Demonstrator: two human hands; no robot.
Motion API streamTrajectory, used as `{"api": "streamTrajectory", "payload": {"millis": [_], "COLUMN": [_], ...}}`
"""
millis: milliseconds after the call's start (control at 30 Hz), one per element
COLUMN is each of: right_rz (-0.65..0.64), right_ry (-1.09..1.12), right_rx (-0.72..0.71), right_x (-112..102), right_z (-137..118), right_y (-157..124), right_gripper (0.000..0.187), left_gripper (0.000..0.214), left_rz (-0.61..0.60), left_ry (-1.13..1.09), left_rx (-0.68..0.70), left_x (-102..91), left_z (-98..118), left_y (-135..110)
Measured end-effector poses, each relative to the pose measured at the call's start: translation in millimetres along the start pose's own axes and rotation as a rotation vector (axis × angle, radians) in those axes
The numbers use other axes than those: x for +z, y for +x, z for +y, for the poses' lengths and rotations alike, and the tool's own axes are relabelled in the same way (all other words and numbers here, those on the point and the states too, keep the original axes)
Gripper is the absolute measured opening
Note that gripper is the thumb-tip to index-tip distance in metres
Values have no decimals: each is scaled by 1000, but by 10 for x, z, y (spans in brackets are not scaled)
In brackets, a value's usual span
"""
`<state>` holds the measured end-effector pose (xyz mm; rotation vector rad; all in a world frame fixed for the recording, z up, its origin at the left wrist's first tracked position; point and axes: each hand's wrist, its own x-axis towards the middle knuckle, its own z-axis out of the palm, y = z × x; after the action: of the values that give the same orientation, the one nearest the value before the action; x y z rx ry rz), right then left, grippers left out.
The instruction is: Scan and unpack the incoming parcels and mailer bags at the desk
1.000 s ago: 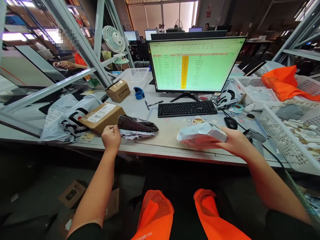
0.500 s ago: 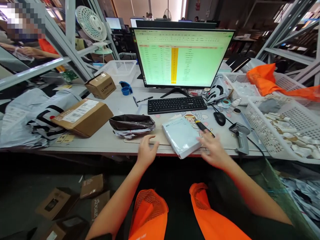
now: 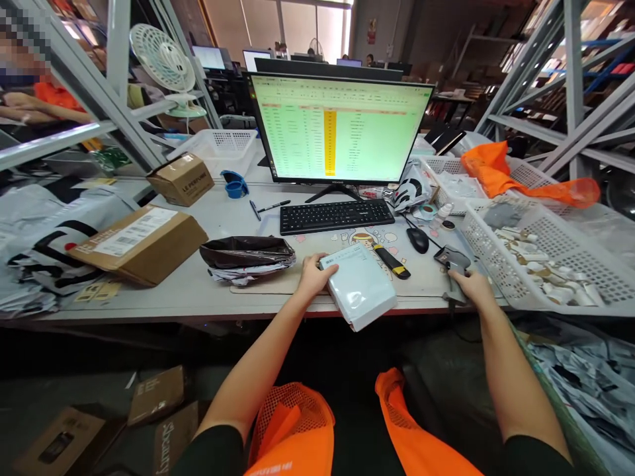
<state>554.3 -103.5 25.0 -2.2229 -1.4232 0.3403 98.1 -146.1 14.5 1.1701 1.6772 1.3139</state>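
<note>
My left hand [image 3: 315, 276] grips the left edge of a white, flat, box-shaped parcel [image 3: 361, 289], with the thumb on top near the small printed label. The parcel lies at the desk's front edge and partly overhangs it. My right hand [image 3: 475, 288] is closed round the handle of a grey barcode scanner [image 3: 453, 264] at the right of the desk. Between them a black and yellow utility knife [image 3: 391, 261] rests on the desk mat. Left of my left hand stands an open dark-lined mailer bag [image 3: 248, 258].
A monitor [image 3: 342, 125], keyboard [image 3: 337, 216] and mouse [image 3: 417, 240] stand behind the parcel. White perforated baskets [image 3: 526, 291] line the right side. Cardboard boxes [image 3: 143, 241] and a plastic-wrapped bundle [image 3: 54, 244] sit at left. More boxes [image 3: 157, 395] lie on the floor.
My left hand has moved right and taken hold of the parcel's left edge. My right hand has left the parcel's right side and closed on the barcode scanner. The view has shifted slightly.
</note>
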Motion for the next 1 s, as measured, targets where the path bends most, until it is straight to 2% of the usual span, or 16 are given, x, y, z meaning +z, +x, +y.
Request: {"api": "streamTrajectory", "payload": {"millis": [67, 133, 200, 267, 367, 500, 567, 667, 767, 833, 900, 1000], "right_rz": [-7, -56, -207, -407, -599, -664, -639, -549, -378, -220, -88, 11], "right_ry": [79, 344, 702, 906, 833, 788, 750, 660, 575, 434, 270, 153], "right_rx": [8, -50, -134, -199, -312, -643, -713, -648, -514, -439, -396, -363], "right_x": [-24, -84, -179, -284, -391, -408, -407, -420, -417, -398, -377, -348], "right_z": [-45, -150, -332, -582, -1009, -1419, -1461, -1298, -1010, -859, -786, -814], "right_y": [-119, -350, -671, -1029, -1498, -1774, -1758, -1581, -1270, -1051, -874, -707], "right_gripper": [32, 35, 41, 43, 42, 42, 43, 46, 37, 28, 26, 26], "left_gripper": [38, 40, 42, 39, 34, 34, 34, 37, 44, 53, 62, 69], "left_rz": [15, 49, 109, 197, 350, 424, 417, 404, 361, 296, 219, 151], "left_ry": [-37, -74, -87, -63, 39, 137, 147, 139, 126, 133, 131, 94], "left_rx": [14, 21, 95, 249, 469, 554, 561, 546, 440, 342, 249, 145], "left_x": [24, 52, 83, 116, 179, 246, 227, 68, -244, -488, -707, -922], "left_z": [-4, 15, 73, 171, 342, 470, 461, 347, 118, -73, -258, -461], "left_y": [-78, -157, -244, -331, -432, -473, -462, -427, -397, -396, -412, -448]}}
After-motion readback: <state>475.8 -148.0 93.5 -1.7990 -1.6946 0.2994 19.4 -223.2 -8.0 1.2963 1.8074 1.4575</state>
